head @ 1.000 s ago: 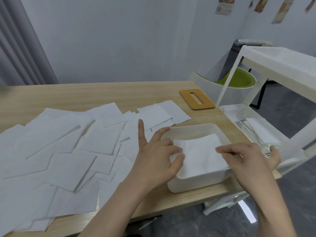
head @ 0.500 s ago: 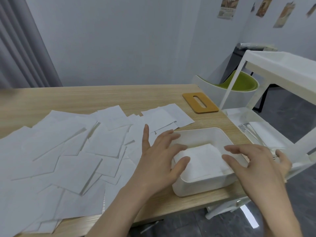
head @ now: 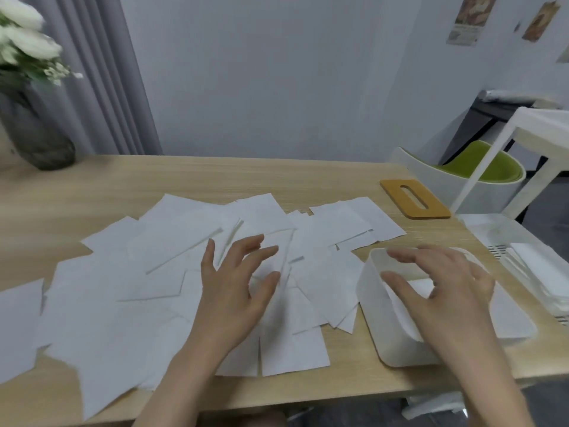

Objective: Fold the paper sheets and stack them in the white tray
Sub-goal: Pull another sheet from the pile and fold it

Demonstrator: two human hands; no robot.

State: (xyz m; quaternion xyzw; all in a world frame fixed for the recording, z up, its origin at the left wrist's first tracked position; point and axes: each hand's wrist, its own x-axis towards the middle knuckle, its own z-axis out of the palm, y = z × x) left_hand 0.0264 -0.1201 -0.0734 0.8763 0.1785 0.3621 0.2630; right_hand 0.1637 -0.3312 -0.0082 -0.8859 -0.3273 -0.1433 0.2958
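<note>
The left hand (head: 237, 285) has swung off the white tray (head: 374, 309) to hover, fingers wide and empty, over the loose paper sheets (head: 147, 272) littering the counter (head: 277, 177), while the right hand (head: 440, 288) hangs spread over the tray's folded stack, so a careless grab could drag several overlapping sheets at once.

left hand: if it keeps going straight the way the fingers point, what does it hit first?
Probably the loose paper sheets spread on the table. The left hand is open above them, fingers pointing away and slightly right; its height over them is unclear.
</note>
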